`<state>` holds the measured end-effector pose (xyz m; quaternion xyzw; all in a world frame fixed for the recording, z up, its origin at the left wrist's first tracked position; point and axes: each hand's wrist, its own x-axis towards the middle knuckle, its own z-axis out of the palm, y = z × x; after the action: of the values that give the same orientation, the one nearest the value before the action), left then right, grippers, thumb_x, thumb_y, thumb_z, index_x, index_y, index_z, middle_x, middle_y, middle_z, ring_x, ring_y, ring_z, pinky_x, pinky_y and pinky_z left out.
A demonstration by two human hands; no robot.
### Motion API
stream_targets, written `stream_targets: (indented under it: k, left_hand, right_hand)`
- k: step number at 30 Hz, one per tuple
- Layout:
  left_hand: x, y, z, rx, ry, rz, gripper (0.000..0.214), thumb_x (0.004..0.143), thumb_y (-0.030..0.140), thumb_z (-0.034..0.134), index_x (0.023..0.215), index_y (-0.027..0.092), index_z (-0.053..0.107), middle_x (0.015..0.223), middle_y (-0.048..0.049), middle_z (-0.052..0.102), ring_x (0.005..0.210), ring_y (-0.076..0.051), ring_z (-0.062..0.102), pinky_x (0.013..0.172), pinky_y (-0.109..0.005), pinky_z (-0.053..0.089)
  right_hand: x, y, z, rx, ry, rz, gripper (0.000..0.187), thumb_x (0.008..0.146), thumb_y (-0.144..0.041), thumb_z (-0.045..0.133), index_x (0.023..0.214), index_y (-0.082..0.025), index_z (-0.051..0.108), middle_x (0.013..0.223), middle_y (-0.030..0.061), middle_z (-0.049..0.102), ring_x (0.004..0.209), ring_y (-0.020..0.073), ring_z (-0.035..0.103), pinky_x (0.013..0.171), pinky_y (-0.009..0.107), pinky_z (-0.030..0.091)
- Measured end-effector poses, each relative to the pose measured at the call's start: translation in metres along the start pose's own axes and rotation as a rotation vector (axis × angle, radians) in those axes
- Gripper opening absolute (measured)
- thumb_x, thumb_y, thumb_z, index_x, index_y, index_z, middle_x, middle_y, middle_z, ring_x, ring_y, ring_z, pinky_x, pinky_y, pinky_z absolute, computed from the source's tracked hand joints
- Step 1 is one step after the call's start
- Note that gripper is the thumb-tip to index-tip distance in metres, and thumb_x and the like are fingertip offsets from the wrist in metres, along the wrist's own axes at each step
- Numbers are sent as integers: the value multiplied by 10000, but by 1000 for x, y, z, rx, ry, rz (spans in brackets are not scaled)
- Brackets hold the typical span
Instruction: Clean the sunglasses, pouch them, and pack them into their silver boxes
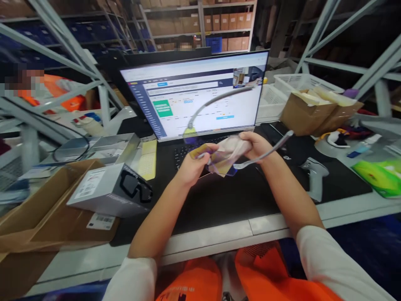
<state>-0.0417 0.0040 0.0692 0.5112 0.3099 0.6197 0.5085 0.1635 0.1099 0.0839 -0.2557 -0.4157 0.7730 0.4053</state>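
Shelves stand behind the tabletop. From head view, left hand pinches glasses above the tabletop, back from its front edge; right hand grips pale cloth just beside. Grey temples run rightward from the lenses; the left fingers are nearer to these.

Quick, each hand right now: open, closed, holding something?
Left hand: closed, pinching the tinted glasses.
Right hand: closed on what looks like a crumpled pale cloth.
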Motion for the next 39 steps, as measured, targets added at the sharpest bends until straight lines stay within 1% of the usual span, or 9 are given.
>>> stream_targets:
  k: [3, 8, 10, 15, 19, 24, 28, 34, 39]
  left_hand:
    - [2, 3, -1, -39, 13, 60, 435, 759, 507, 841, 1050, 189, 780, 999, -78, 774, 910, -210, 720, 830, -330, 585]
    - [-1, 0, 3, -59, 99, 233, 486, 704, 550, 872, 1061, 241, 761, 1035, -44, 743, 964, -201, 708, 905, -345, 565]
    - [-1, -3, 2, -17, 123, 281, 532, 702, 594, 855, 1089, 246, 743, 1040, -43, 727, 974, -203, 700, 909, -344, 558]
    - [2, -15, -3, 199, 281, 530, 497, 775, 600, 795, 1115, 254, 689, 1111, -57, 705, 1069, -216, 676, 988, -371, 535]
    - [7, -27, 0, 305, 322, 743, 408, 799, 507, 810, 1109, 274, 684, 1295, -77, 662, 1242, -254, 625, 1097, -425, 491]
    - [2, -33, 10, 308, 379, 728, 399, 868, 464, 752, 1210, 277, 668, 1281, -86, 696, 1363, -278, 558, 1167, -478, 438]
    - [-6, -32, 15, 418, 417, 708, 409, 902, 467, 706, 1240, 248, 638, 1295, -108, 679, 1373, -288, 533, 1156, -503, 434]
    - [-5, -40, 15, 379, 394, 789, 419, 895, 433, 722, 1246, 273, 557, 1248, -102, 671, 1236, -269, 619, 1120, -519, 462]
    - [-5, -35, 19, 369, 444, 608, 431, 915, 546, 663, 1202, 236, 579, 1200, -118, 693, 1160, -260, 660, 1040, -467, 511]
  right_hand:
    - [-4, 1, 5, 27, -94, 57, 120, 692, -275, 703, 703, -165, 658, 714, 54, 723, 632, 183, 669, 596, 276, 569]
    - [-18, 18, 23, 13, -216, 188, 379, 834, -540, 685, 908, -170, 716, 853, 58, 757, 838, 221, 725, 790, 330, 589]
    - [-19, 27, 26, -1, -240, 215, 389, 852, -553, 673, 939, -177, 724, 885, 59, 765, 918, 248, 731, 859, 374, 583]
    - [-20, 40, 43, 167, -61, -51, 225, 872, -394, 667, 1002, -221, 732, 958, 20, 775, 1061, 256, 710, 1020, 427, 542]
    - [-35, 36, 66, 299, 12, -144, 295, 923, -409, 581, 1122, -239, 718, 1123, 37, 762, 1224, 271, 652, 1088, 468, 518]
    - [-59, 49, 86, 320, -44, -21, 410, 926, -522, 531, 1155, -236, 717, 1174, 70, 748, 1257, 298, 632, 1082, 528, 521]
    - [-66, 62, 89, 275, -11, 69, 310, 879, -447, 650, 1076, -225, 739, 1127, 63, 761, 1208, 290, 664, 1071, 486, 540]
    - [-64, 53, 84, 237, 108, -118, 264, 927, -400, 617, 1120, -264, 735, 1097, 43, 768, 1155, 255, 697, 1043, 462, 568]
    - [-69, 67, 86, 202, 132, -52, 265, 948, -372, 612, 1139, -239, 738, 1114, 50, 763, 1078, 209, 720, 1018, 369, 584]
